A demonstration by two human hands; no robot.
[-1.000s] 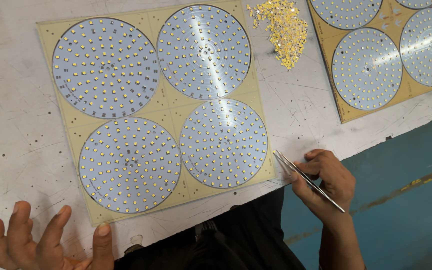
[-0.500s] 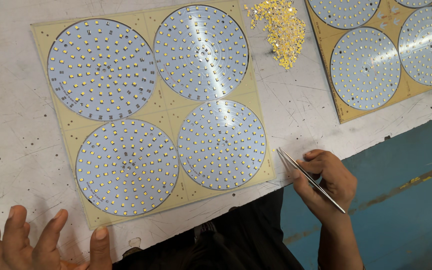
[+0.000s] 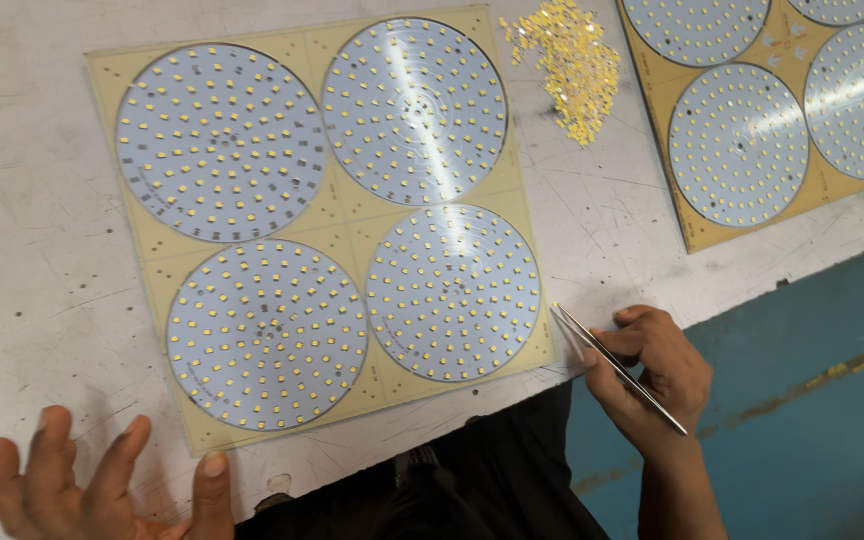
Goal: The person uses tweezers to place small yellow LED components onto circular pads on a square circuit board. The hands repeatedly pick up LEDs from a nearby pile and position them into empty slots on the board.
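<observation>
The right hand (image 3: 652, 375) pinches a pair of thin metal tweezers (image 3: 617, 368) near the front edge of the tabletop (image 3: 32, 260), their tips resting just off the near right corner of a yellow panel (image 3: 342, 215). That panel carries four round white boards studded with small yellow chips, and it lies flat toward the front of the tabletop. The left hand (image 3: 102, 485) is spread wide and empty, fingers splayed at the front edge beside the panel's near left corner.

I judge this a pause between placements: the tweezers carry nothing that I can make out. A next pick would call for a fine, steady pinch, since the loose chips (image 3: 567, 55) heaped near the back edge are tiny.

The tabletop is pale, scratched and stained. A second panel (image 3: 697, 215) lies toward the right back corner. Beyond the front edge, the floor (image 3: 802, 400) is blue with a worn yellow line.
</observation>
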